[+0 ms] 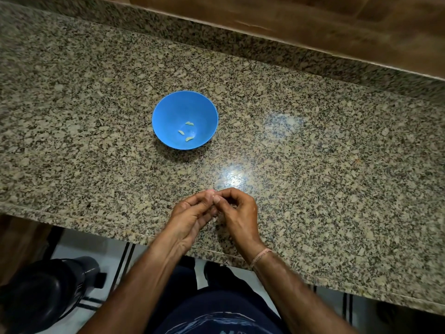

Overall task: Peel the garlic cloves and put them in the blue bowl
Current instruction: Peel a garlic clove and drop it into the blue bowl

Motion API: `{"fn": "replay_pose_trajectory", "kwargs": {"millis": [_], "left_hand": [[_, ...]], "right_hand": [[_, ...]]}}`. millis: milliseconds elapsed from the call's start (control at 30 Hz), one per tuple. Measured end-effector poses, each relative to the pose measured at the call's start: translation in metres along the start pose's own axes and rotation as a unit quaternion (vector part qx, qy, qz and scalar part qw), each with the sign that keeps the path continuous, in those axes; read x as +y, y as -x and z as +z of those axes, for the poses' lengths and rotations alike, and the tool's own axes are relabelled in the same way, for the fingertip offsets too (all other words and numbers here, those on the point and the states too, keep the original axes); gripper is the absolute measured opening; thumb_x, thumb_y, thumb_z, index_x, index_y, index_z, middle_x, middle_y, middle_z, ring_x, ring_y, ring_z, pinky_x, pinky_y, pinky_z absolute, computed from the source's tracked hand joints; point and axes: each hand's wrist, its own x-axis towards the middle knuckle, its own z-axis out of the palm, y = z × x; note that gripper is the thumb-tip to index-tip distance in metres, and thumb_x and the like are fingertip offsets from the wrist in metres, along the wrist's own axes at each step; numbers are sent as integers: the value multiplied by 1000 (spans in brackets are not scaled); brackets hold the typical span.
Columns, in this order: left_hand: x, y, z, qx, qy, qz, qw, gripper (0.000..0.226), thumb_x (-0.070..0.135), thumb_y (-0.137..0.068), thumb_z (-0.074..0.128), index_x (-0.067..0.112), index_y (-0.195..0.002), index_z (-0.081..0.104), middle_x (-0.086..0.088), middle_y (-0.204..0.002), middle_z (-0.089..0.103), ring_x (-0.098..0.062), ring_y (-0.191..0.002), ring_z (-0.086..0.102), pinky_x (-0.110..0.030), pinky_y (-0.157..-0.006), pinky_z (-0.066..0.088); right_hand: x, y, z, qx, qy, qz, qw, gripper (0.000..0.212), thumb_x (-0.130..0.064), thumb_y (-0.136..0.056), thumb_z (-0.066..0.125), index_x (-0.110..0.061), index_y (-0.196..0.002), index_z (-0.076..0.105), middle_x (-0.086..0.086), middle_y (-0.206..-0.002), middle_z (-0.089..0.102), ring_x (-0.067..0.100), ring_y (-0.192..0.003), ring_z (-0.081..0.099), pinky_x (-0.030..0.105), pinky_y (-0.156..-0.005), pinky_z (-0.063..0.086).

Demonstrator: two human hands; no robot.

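A blue bowl point(168, 112) stands on the granite counter with three peeled garlic cloves point(189, 123) lying in its bottom. Nearer the counter's front edge, my left hand point(191, 216) and my right hand point(237, 214) meet fingertip to fingertip. Both pinch a small pale garlic clove point(212, 192), which is mostly hidden by the fingers. The hands are well below the bowl in the picture and apart from it.
The speckled granite counter point(313, 153) runs to a raised back ledge and a wooden surface point(313, 27) beyond. Below the front edge are a black stool point(48, 292) at the lower left and my legs in dark clothing.
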Motion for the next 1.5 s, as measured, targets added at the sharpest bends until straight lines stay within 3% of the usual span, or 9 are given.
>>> {"fn": "replay_pose_trajectory", "kwargs": {"millis": [267, 533, 733, 800, 900, 933, 1200, 1333, 1500], "left_hand": [[-6, -1, 0, 6, -38, 25, 999, 40, 11, -77, 75, -1, -114, 72, -12, -109, 79, -17, -95, 77, -23, -76, 63], [-9, -9, -3, 23, -23, 29, 999, 42, 10, -77, 76, 0, -117, 70, -14, -104, 79, -18, -89, 78, -23, -73, 63], [-5, -18, 1, 31, -111, 69, 991, 31, 5, -89, 76, 4, -120, 71, -9, -95, 79, -16, -82, 75, -24, -73, 62], [-2, -21, 0, 72, -263, 154, 950, 28, 14, -90, 80, 16, -118, 75, -2, -95, 79, -13, -85, 74, -27, -74, 61], [4, -28, -1, 97, -477, 276, 829, 34, 26, -87, 83, 27, -120, 74, 4, -108, 72, -7, -91, 71, -25, -75, 62], [6, -28, 1, 95, -503, 291, 808, 38, 25, -87, 83, 26, -123, 72, 5, -112, 69, -4, -92, 69, -22, -75, 60], [-7, -14, -10, 144, -543, 308, 768, 57, 21, -88, 83, 20, -138, 56, 2, -126, 51, -5, -85, 62, -10, -64, 43], [-24, -3, -26, 154, -573, 310, 743, 53, 25, -87, 83, 19, -129, 51, 1, -122, 51, -14, -90, 60, -18, -64, 43], [-25, -5, -36, 113, -619, 314, 711, 44, 33, -87, 82, 25, -119, 53, 9, -114, 47, -12, -101, 55, -27, -73, 47]], "right_hand": [[6, -8, 2, -11, -19, 43, 999, 10, -21, -95, 77, -13, -90, 78, 2, -90, 79, 20, -90, 76, 47, -84, 64], [13, -7, 7, -15, -27, 60, 998, 15, -22, -102, 68, -11, -93, 73, 9, -89, 75, 28, -87, 73, 41, -77, 63], [10, -12, -5, 17, -78, 88, 993, 19, -18, -107, 58, -4, -99, 67, 13, -92, 76, 18, -79, 71, 27, -72, 60], [9, -12, -14, 16, -82, 89, 992, 16, -16, -106, 59, -2, -100, 65, 13, -87, 75, 15, -72, 68, 25, -67, 58], [11, -6, -24, -1, -44, 85, 995, 7, -12, -100, 68, -6, -98, 69, 16, -89, 75, 16, -73, 69, 25, -69, 60], [14, -4, -28, -5, -20, 84, 996, 3, -12, -98, 72, -9, -97, 71, 13, -89, 75, 17, -75, 71, 25, -71, 60], [22, 5, -33, -37, 126, 38, 991, 6, -13, -90, 80, -18, -87, 78, -6, -86, 78, 4, -82, 74, 23, -79, 62], [23, 5, -29, -54, 189, 14, 980, 8, -17, -88, 84, -17, -84, 77, -7, -80, 76, 1, -74, 72, 17, -70, 59], [22, 6, -22, -37, 267, 5, 963, 13, -19, -91, 81, -15, -81, 73, -6, -74, 73, 5, -68, 70, 23, -68, 59]]}}
